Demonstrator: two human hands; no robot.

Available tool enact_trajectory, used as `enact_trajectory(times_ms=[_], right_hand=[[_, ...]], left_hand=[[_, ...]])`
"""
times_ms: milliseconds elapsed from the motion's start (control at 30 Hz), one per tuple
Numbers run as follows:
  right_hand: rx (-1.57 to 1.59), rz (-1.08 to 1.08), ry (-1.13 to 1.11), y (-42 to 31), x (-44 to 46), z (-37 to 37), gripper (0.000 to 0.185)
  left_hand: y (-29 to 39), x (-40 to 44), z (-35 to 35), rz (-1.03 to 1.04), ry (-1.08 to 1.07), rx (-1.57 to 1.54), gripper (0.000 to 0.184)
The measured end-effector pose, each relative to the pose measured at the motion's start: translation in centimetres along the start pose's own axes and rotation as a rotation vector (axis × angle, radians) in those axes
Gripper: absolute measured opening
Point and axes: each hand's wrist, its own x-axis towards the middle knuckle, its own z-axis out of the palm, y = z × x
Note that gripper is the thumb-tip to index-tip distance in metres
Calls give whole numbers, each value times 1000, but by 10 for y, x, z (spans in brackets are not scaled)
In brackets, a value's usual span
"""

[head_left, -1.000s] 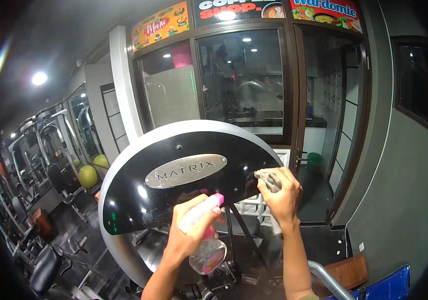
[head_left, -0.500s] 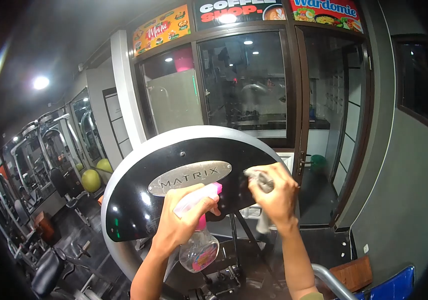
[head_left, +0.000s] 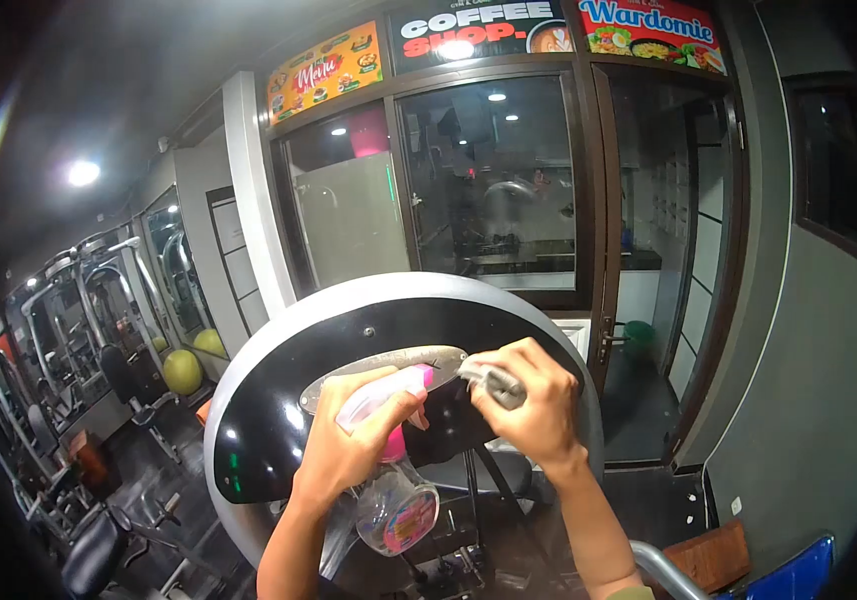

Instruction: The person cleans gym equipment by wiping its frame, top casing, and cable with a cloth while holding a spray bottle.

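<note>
My left hand is wrapped round the neck of a clear spray bottle with a pink and white trigger head. The bottle hangs upright in front of a gym machine's rounded black panel. In my right hand is a bunched grey cloth, pinched between thumb and fingers. It is at the right end of the oval metal nameplate, where I cannot tell if it touches. My left hand and the spray head cover part of the plate.
A silver rim arches over the panel. Behind stand a glass window and a brown-framed door. Gym machines and a yellow-green ball are at the left. A blue seat is at the lower right.
My right hand has moved left and slightly down with the cloth, from the panel's right side to the nameplate's end. The left hand keeps its hold on the bottle. The view has tilted slightly.
</note>
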Motion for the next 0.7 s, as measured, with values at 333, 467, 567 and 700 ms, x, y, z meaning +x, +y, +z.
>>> enact_trajectory(times_ms=[333,467,567,700], right_hand=[[-81,72,-21,8,22,-4,17],[4,0,-116,-6,29,1,21],[49,174,-209,3,28,-17,17],[-115,145,-103,16,32,-12,14]], left_hand=[[2,3,-3,-12,2,-3,38],[-1,2,-5,-26,21,-14,39],[-4,0,-10,-14,20,1,39],[-9,3,-11,-3,17,-26,39]])
